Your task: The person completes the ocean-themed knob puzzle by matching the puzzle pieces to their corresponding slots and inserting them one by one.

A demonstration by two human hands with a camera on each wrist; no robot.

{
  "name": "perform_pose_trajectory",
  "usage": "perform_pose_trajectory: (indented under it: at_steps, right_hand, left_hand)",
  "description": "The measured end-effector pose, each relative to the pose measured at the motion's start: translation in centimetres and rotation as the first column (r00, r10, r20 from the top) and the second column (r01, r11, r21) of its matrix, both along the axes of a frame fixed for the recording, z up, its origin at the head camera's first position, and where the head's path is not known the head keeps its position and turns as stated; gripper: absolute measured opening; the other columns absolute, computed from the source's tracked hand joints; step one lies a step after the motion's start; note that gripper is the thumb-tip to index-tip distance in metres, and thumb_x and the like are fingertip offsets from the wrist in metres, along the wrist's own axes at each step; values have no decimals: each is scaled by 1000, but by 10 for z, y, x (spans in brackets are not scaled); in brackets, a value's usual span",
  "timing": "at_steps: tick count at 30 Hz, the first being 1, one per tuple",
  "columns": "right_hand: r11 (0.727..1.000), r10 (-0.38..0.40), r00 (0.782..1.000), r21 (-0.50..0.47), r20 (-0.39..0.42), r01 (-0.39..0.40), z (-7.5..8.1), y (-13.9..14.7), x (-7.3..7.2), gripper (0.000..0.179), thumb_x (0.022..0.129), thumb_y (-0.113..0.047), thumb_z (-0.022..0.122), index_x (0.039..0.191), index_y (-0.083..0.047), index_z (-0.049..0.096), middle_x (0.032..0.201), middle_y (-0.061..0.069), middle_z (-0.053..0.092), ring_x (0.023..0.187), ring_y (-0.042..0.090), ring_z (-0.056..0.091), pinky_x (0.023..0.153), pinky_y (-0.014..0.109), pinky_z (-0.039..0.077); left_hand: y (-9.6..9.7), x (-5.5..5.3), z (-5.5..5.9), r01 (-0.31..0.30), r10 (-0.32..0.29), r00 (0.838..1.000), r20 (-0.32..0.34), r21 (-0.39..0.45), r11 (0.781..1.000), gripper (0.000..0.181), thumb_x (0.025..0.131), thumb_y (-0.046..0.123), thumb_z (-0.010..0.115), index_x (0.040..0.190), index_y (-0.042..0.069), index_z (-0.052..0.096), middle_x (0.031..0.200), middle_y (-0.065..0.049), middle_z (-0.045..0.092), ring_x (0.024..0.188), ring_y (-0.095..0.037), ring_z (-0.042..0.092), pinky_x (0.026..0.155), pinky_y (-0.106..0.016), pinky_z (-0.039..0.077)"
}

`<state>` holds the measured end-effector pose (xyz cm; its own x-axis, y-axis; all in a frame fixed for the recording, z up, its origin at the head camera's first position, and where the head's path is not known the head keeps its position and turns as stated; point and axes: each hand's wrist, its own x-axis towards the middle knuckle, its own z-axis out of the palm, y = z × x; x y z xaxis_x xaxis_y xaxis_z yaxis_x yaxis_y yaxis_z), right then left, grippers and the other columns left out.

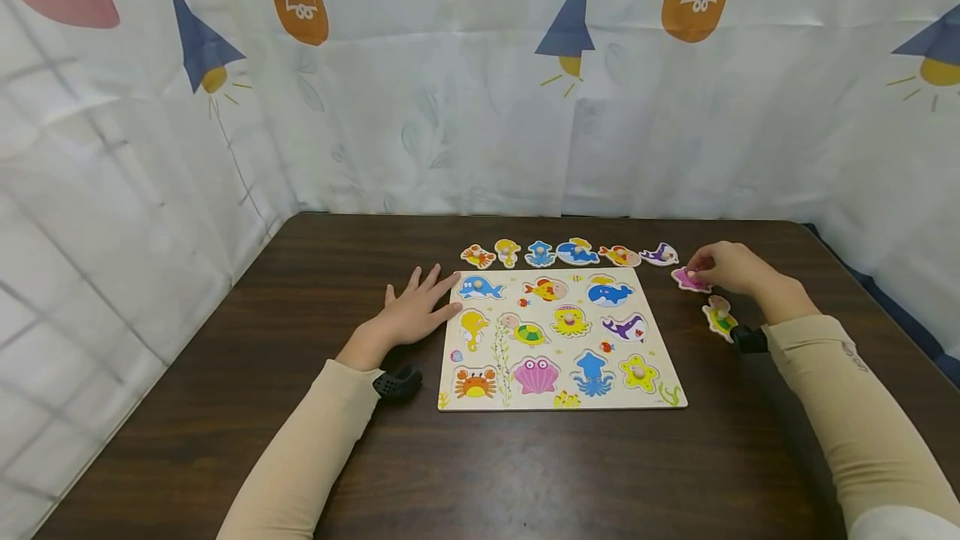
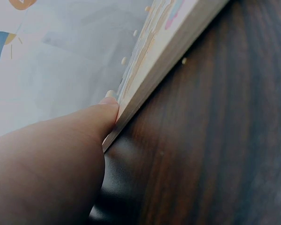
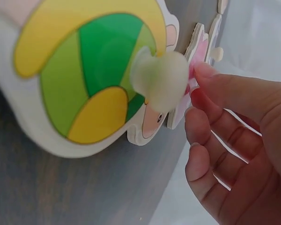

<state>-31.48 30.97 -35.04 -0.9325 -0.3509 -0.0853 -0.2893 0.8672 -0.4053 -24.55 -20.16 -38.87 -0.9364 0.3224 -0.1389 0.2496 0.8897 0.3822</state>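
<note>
A wooden puzzle board (image 1: 507, 272) printed with sea animals lies on the table. My left hand (image 1: 408, 311) rests at its left edge with fingers spread; its thumb (image 2: 107, 112) touches the board's side in the left wrist view. To the right of the board, my right hand (image 1: 731, 269) pinches the knob of a pink shell puzzle piece (image 1: 686, 280) between thumb and fingertips. Just nearer than that hand lies a turtle puzzle piece (image 1: 720, 319), its knob (image 3: 166, 82) large in the right wrist view. The shell piece (image 3: 197, 58) is partly hidden there.
Behind the board stands a row of loose knobbed pieces: a crab (image 1: 477, 257), a seahorse (image 1: 507, 252), a squid (image 1: 540, 254), a whale (image 1: 576, 252), a fish (image 1: 619, 256) and a purple dolphin (image 1: 660, 254). A patterned curtain (image 1: 480, 140) hangs beyond the dark table (image 1: 525, 473).
</note>
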Motion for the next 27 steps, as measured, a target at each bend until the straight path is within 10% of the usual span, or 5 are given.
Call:
perform_pose_trajectory:
  at_steps: [27]
  right_hand:
    - [997, 58, 997, 46, -57, -56, 28, -17, 11, 15, 100, -6, 66, 105, 8, 69, 82, 3, 66, 75, 21, 59, 73, 47, 54]
  left_hand:
    - [0, -1, -1, -3, 3, 1000, 4, 5, 1000, 72, 107, 55, 43, 167, 23, 18, 171, -16, 3, 154, -44, -6, 109, -78, -6]
